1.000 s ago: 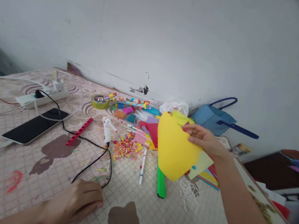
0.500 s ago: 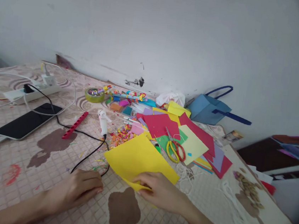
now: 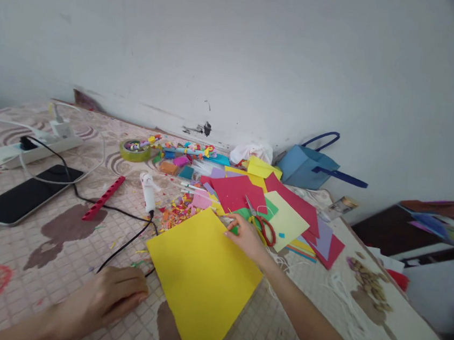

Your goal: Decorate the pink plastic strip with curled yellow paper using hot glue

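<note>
At 6 o'clock on the tablecloth [image 3: 266, 336], the yellow sheet [image 3: 202, 284] lies flat, long diagonal 12 to 6, at 7 o'clock from your right hand [image 3: 242, 237], the nearer one. Sheet plain, bright, diamond-turned. Your right finger and thumb flank a green object [image 3: 235, 230]; can't tell if gripped. Left hand [image 3: 116, 295], sheet's 9 o'clock: fingers loosely curled, palm hidden, can't tell if holding. Scissors [image 3: 260, 217] at 1.

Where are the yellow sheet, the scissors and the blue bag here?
Yellow sheet [image 3: 203, 281], head view: the middle of its surface.
Scissors [image 3: 273, 231], head view: the red handle.
Blue bag [image 3: 304, 168], head view: its side.
</note>
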The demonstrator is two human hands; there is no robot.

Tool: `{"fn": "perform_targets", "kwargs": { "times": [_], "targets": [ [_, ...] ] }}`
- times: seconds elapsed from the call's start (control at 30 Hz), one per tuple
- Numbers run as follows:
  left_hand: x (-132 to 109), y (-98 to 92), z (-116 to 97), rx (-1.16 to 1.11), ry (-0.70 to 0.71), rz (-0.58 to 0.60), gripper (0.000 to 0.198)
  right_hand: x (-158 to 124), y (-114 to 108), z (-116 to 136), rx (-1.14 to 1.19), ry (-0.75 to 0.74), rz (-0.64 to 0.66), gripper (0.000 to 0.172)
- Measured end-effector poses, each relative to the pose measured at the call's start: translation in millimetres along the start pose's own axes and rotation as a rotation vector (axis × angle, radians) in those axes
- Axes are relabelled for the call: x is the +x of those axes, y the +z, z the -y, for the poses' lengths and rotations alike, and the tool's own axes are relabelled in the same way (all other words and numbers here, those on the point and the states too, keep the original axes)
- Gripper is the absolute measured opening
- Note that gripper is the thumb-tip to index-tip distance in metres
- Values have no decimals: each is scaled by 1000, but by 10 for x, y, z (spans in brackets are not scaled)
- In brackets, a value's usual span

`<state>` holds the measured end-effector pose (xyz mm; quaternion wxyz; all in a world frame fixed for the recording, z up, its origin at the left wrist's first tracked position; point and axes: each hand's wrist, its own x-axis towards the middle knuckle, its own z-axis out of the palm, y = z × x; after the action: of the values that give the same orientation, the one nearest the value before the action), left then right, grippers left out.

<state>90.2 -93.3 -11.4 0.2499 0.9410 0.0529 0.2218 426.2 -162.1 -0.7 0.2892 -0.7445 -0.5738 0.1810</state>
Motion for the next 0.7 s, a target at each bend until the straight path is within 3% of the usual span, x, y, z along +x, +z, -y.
{"fn": "perform_targets", "kwargs": {
  "times": [0.13,0.27,0.43,0.57,0.7],
  "targets": [
    [12,-17,4,-10,24,-42,21,46,28,22,108,17,16,29],
    [17,-21,21,-24,39,-30,20,107,-125,-7,163,13,43,14],
    [9,-22,31,-28,40,-28,19,320,-616,-315,119,75,-129,18],
    [4,-17,40,-9,31,-30,16,617,-1087,-678,-63,116,-243,11],
    [-1,-11,59,17,25,-32,16,1111,-1278,-816,-279,86,-248,6]
  ]
}}
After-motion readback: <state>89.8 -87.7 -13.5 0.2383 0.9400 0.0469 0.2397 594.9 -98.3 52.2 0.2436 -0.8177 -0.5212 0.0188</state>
